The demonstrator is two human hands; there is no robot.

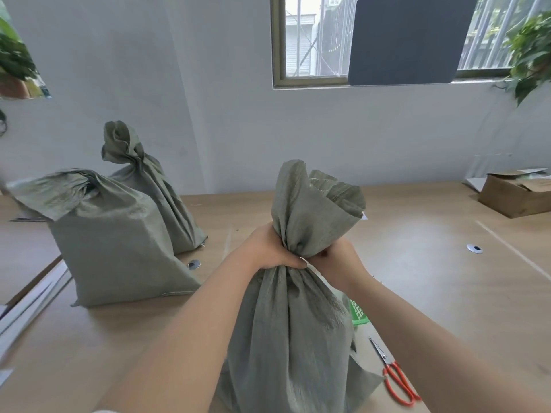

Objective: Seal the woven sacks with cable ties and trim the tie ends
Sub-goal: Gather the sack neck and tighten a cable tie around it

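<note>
A grey-green woven sack (292,338) stands upright in front of me on the wooden table (432,278), its mouth gathered into a neck. My left hand (268,248) is clenched around that neck from the left. My right hand (337,260) presses against the neck from the right, fingers curled; a thin pale strip shows between the two hands, too small to name. Two more sacks stand at the left: a near one (119,242) with a folded-over top and a far one (155,186) with a bunched neck. Red-handled scissors (393,374) lie on the table at lower right.
A green plastic basket (357,311) peeks out behind the held sack. An open cardboard box (515,195) sits at the far right of the table. Two round metal grommets (474,248) (193,264) are set into the tabletop. White strips (32,305) lie along the left edge.
</note>
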